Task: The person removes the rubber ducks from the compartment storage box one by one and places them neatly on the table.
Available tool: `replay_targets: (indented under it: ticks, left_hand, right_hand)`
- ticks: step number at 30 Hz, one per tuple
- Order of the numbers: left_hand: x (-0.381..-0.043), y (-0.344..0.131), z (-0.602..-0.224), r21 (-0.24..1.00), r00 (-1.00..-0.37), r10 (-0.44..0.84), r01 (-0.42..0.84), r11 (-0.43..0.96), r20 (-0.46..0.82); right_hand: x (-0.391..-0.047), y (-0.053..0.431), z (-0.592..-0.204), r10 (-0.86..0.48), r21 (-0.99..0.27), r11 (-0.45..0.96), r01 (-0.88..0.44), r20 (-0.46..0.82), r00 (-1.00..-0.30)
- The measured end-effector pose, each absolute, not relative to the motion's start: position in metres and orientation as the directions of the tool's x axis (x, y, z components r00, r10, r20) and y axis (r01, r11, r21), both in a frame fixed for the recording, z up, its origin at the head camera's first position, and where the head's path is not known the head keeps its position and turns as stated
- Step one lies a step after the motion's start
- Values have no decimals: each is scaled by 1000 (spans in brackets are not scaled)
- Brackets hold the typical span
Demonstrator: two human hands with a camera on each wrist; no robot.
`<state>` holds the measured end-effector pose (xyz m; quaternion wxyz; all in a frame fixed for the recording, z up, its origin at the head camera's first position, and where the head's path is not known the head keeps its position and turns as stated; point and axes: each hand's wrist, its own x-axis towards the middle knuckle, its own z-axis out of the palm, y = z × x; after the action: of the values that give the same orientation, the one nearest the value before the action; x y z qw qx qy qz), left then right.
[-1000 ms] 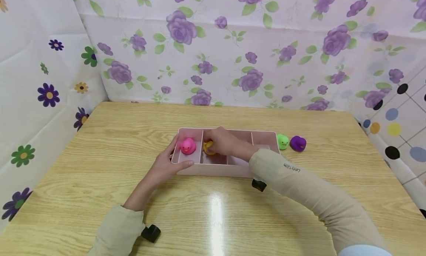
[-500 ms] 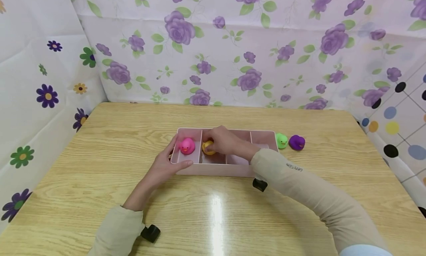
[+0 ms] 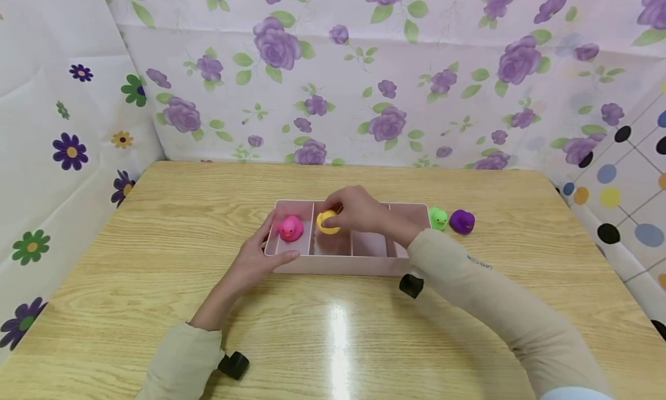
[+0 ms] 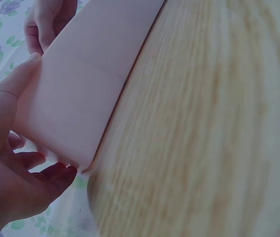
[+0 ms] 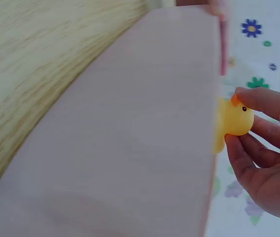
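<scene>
A pink divided box (image 3: 359, 265) lies lengthwise on the table. My left hand (image 3: 255, 255) holds its left end, thumb over the front rim and fingers round the end wall; the left wrist view shows the fingertips (image 4: 65, 175) against that wall. With thumb and fingers my right hand (image 3: 359, 210) pinches a yellow rubber duck (image 3: 328, 222) over the second compartment from the left. In the right wrist view, the duck's head (image 5: 238, 117) shows above the rim, its lower body partly hidden by the front wall. A pink rubber duck (image 3: 290, 229) sits in the leftmost compartment.
Right of the box, a green rubber duck (image 3: 439, 218) stands close to the end wall, with a purple rubber duck (image 3: 462, 221) beside it. The wooden table (image 3: 291, 336) ends at a flowered cloth (image 3: 218, 47) behind. Black wrist cameras (image 3: 234, 365) sit at both cuffs.
My right hand has risen with the yellow duck, lifting it from low in the second compartment. The left hand keeps its hold on the box.
</scene>
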<state>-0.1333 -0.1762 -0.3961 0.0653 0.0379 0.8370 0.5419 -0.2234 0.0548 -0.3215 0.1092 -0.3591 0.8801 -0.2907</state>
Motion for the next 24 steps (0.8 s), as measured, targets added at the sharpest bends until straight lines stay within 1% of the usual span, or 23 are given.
replay_targets:
  ticks: [9,16,24]
  left_hand:
    - [-132,-176,-395,909,-990,128,-7,417,-66]
    - [-133,-175,-395,910,-990,123,-6,414,-63]
    - [-133,-175,-395,908,-990,126,-4,420,-63]
  right_hand:
    - [-218,68,-305,-687,-649,540,-536,28,-726]
    - [-216,87,-305,-655,-670,533,-517,60,-753]
    - [-213,108,-310,-617,-707,527,-471,62,-784]
